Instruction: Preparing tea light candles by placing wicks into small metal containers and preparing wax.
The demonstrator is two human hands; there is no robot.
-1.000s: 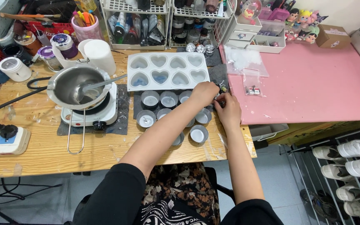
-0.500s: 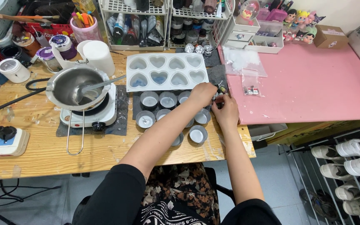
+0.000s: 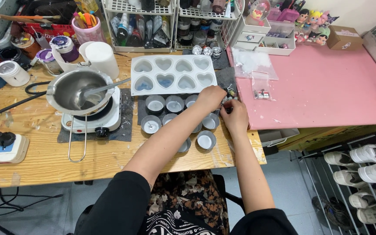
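My left hand (image 3: 210, 97) and my right hand (image 3: 234, 116) meet at the right end of a group of several small round metal tins (image 3: 155, 104) on a dark mat. Both hands have fingers pinched over a small pile of tiny metal pieces (image 3: 229, 93) at the mat's right edge; what each holds is too small to tell. My left forearm crosses over some of the tins. A white heart-shaped silicone mould (image 3: 173, 74) lies just beyond the tins, two of its cavities tinted blue.
A metal melting pot (image 3: 77, 89) with a spoon sits on a small white hot plate (image 3: 93, 119) at left. A pink mat (image 3: 318, 91) covers the right table with small plastic bags (image 3: 262, 85). Wire racks of bottles (image 3: 153, 26) stand behind. A shoe rack (image 3: 362, 169) is at lower right.
Both hands have stayed at the same spot by the right end of the tins, with only slight finger movement.
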